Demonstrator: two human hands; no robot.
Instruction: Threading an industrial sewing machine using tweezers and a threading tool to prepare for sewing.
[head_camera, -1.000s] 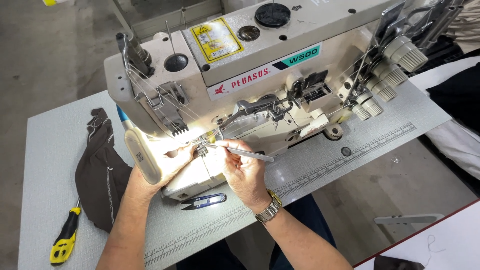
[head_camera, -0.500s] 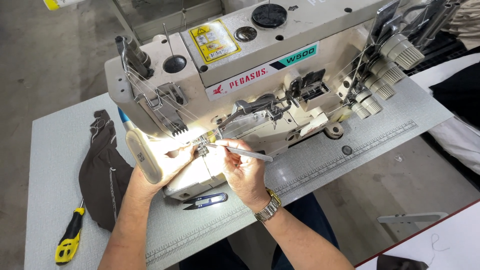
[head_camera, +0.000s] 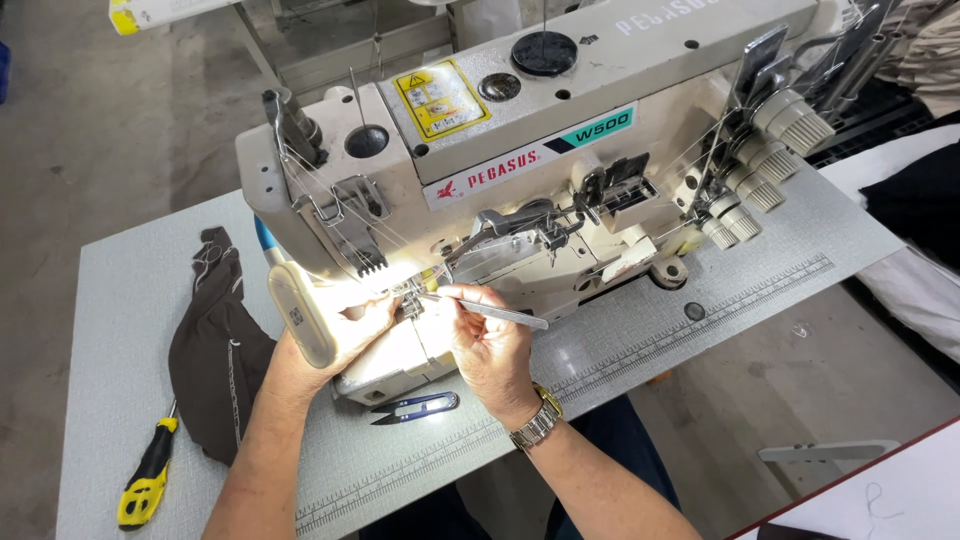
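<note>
A cream industrial sewing machine stands on a grey table. My right hand pinches metal tweezers, their tips at the brightly lit needle area. My left hand rests against the machine's bed just left of the needles, fingers curled toward the presser foot; glare hides whether it holds thread. A metal watch is on my right wrist.
Blue thread snips lie on the table in front of the machine. A dark brown garment lies at the left, a yellow-and-black screwdriver beside it. Thread tension knobs stick out at the machine's right. A ruler strip runs along the table.
Both hands stay at the needle area with the tweezers in the same place; only the view has shifted slightly.
</note>
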